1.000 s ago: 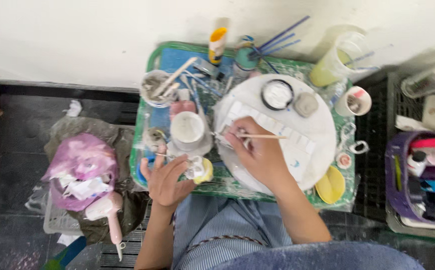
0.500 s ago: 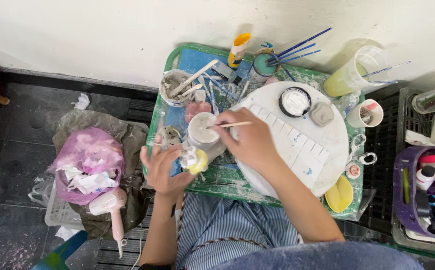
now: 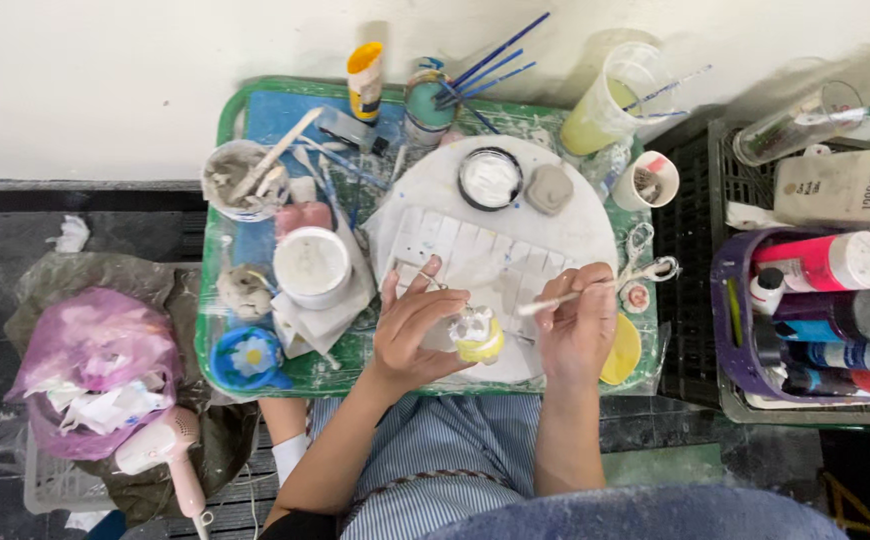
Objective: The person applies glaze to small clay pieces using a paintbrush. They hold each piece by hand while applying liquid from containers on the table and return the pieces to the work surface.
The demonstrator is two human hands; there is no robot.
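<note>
Green tray point(image 3: 217, 350) mid-frame | left hand point(image 3: 417, 330) gripping yellow-and-white figurine point(image 3: 477, 335) | right hand point(image 3: 577, 322) pinching brush point(image 3: 567, 297) | figurine partly painted, white top unfinished

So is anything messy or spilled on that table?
Nothing has tipped over, but it is messy. The green tray is smeared with white and blue paint. A crumpled tissue lies on the floor, and a pink hairdryer lies by the pink bag. The left hand holds a small yellow figure; the right hand holds a brush.
</note>
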